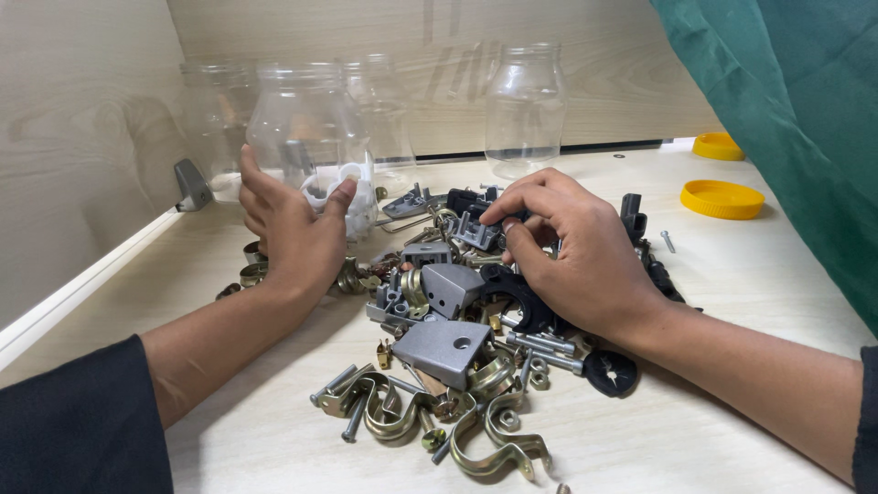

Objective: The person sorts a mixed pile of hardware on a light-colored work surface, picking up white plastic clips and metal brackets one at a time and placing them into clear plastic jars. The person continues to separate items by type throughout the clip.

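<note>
Your left hand [293, 224] wraps the near glass jar [306, 137] at far left, steadying it, while your right hand [567, 252] pinches a grey bracket [476, 233] atop the hardware pile [448, 357].

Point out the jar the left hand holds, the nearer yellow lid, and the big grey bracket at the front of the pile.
jar [306, 119], head view, glass shoulder.
yellow lid [722, 198], head view, top face.
grey bracket [444, 349], head view, flat top.

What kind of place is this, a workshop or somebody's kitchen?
Probably a workbench for sorting hardware rather than a kitchen. A heap of metal clamps, bolts and brackets covers the pale wooden table, with empty clear jars and yellow lids standing nearby.
</note>
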